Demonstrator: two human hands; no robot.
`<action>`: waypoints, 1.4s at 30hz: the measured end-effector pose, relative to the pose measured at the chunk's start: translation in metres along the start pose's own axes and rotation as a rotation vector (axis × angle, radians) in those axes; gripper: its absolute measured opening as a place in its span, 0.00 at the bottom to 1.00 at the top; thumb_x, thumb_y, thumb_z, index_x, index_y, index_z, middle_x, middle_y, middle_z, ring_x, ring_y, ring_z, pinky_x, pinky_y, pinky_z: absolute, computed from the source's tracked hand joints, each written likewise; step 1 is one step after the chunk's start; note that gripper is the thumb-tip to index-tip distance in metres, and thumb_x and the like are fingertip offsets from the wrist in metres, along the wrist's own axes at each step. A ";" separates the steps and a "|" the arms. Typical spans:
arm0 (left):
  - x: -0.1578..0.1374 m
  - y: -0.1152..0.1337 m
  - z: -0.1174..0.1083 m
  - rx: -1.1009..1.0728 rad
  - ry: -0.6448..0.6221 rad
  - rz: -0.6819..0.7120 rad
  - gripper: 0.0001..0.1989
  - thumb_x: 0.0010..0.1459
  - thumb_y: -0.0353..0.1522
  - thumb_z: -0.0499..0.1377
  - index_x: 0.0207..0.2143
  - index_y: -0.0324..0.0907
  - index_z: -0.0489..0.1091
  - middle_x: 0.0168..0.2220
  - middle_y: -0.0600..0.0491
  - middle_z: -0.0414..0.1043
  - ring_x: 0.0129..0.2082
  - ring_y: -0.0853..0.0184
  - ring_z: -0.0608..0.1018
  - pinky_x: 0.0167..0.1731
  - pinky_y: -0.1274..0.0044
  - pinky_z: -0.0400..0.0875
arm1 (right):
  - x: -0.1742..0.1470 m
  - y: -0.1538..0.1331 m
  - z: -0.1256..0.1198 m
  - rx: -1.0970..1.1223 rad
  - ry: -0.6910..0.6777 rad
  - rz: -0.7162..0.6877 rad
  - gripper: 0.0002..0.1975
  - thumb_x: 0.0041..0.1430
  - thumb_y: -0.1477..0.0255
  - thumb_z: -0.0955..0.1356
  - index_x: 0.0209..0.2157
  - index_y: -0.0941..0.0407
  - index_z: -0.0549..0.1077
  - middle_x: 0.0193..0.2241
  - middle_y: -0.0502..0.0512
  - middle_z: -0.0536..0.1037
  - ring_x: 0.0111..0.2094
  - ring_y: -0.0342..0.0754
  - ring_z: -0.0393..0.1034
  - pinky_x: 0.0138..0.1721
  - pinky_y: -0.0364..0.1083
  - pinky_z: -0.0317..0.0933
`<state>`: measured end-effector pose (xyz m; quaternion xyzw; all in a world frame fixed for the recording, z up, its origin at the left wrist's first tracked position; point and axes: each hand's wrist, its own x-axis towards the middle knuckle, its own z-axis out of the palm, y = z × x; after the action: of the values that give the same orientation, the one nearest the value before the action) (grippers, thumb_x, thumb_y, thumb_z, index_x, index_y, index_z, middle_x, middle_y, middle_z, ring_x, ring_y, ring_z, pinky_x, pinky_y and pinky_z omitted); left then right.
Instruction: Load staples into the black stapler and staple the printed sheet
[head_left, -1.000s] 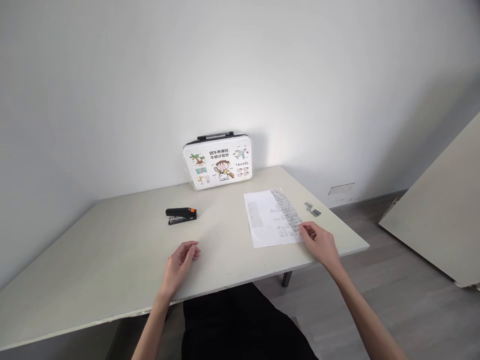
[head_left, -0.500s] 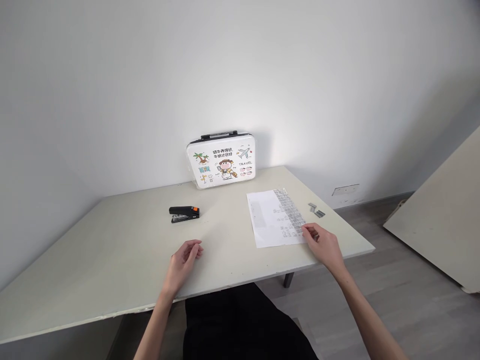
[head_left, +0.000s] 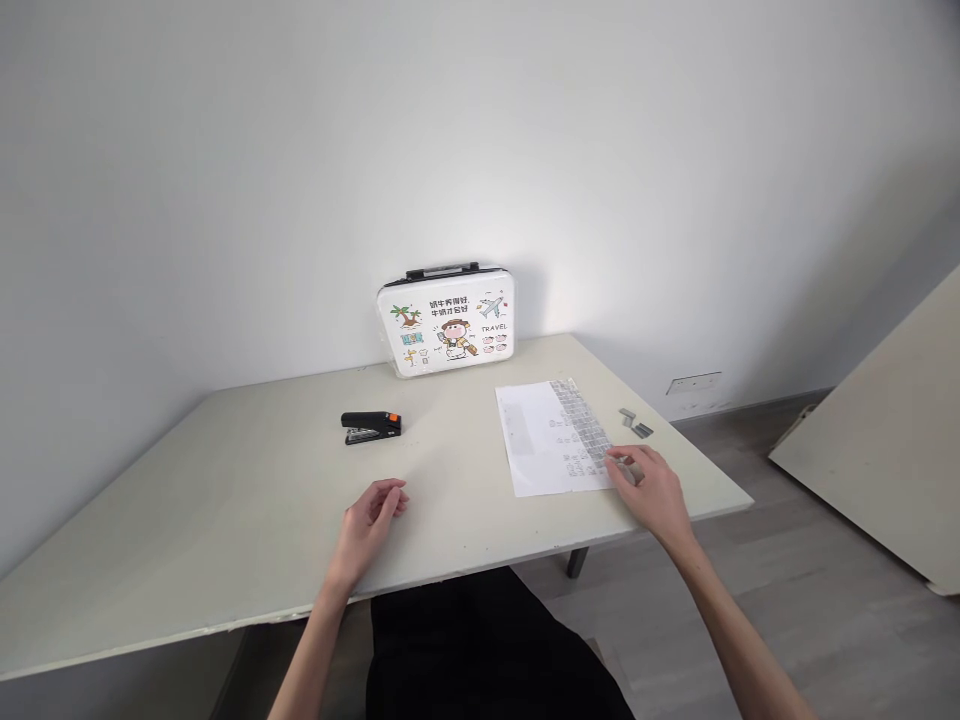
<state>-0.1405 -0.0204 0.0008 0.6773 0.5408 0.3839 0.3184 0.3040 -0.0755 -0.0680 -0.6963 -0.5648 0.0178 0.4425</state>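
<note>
A sheet of paper (head_left: 529,440) printed with grey blocks of text lies on the table. At its near right corner rests my right hand (head_left: 652,490), thumb and fingers curved with a gap between them, nothing visibly gripped. My left hand (head_left: 367,530) lies on the table near the front edge, its fingers curled in and nothing seen inside them. Beyond that hand sits a black stapler (head_left: 371,427) with an orange patch on its right end. To the right of the paper are several strips of staples (head_left: 636,424).
A white case (head_left: 450,325) with cartoon prints and a black handle leans against the wall at the back of the table (head_left: 225,500). A wall socket (head_left: 694,383) is to the right, low on the wall. A pale panel (head_left: 877,440) stands at the far right.
The thumb and fingers of my right hand have parted slightly at the paper's corner. The view has shifted a little; my left hand and the stapler look unmoved.
</note>
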 end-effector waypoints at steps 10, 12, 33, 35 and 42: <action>0.000 0.002 0.000 -0.006 -0.002 -0.003 0.21 0.64 0.50 0.56 0.43 0.43 0.74 0.34 0.50 0.78 0.35 0.62 0.80 0.44 0.69 0.77 | 0.000 0.006 0.009 -0.213 -0.163 -0.162 0.24 0.73 0.55 0.59 0.62 0.48 0.70 0.67 0.56 0.66 0.69 0.59 0.57 0.63 0.62 0.56; 0.000 0.001 -0.001 -0.005 -0.005 -0.005 0.21 0.64 0.50 0.56 0.44 0.43 0.74 0.35 0.50 0.78 0.35 0.62 0.80 0.44 0.68 0.77 | 0.000 0.005 0.010 -0.225 -0.216 -0.168 0.25 0.73 0.55 0.58 0.64 0.48 0.68 0.69 0.55 0.64 0.70 0.58 0.54 0.65 0.64 0.54; 0.002 -0.007 0.003 0.388 -0.078 0.269 0.20 0.66 0.47 0.56 0.53 0.48 0.74 0.63 0.48 0.69 0.66 0.52 0.66 0.63 0.58 0.63 | -0.074 -0.119 0.011 0.249 -0.596 -0.197 0.24 0.75 0.58 0.58 0.69 0.37 0.60 0.72 0.42 0.55 0.72 0.57 0.50 0.67 0.63 0.59; 0.003 -0.016 0.000 0.482 -0.133 0.276 0.22 0.65 0.47 0.58 0.57 0.49 0.72 0.66 0.49 0.66 0.69 0.52 0.61 0.67 0.56 0.55 | -0.071 -0.121 0.008 0.330 -0.589 -0.122 0.25 0.74 0.57 0.58 0.69 0.38 0.60 0.72 0.44 0.54 0.72 0.57 0.51 0.63 0.60 0.66; 0.009 -0.055 -0.050 0.665 -0.134 0.183 0.28 0.65 0.51 0.56 0.62 0.51 0.70 0.69 0.51 0.62 0.71 0.51 0.58 0.69 0.56 0.52 | -0.020 -0.070 0.018 0.267 -0.373 -0.047 0.23 0.71 0.55 0.60 0.61 0.47 0.70 0.64 0.57 0.70 0.63 0.60 0.66 0.51 0.56 0.72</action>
<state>-0.2094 0.0011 -0.0185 0.8134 0.5511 0.1684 0.0794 0.2334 -0.0831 -0.0436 -0.6030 -0.6455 0.2107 0.4188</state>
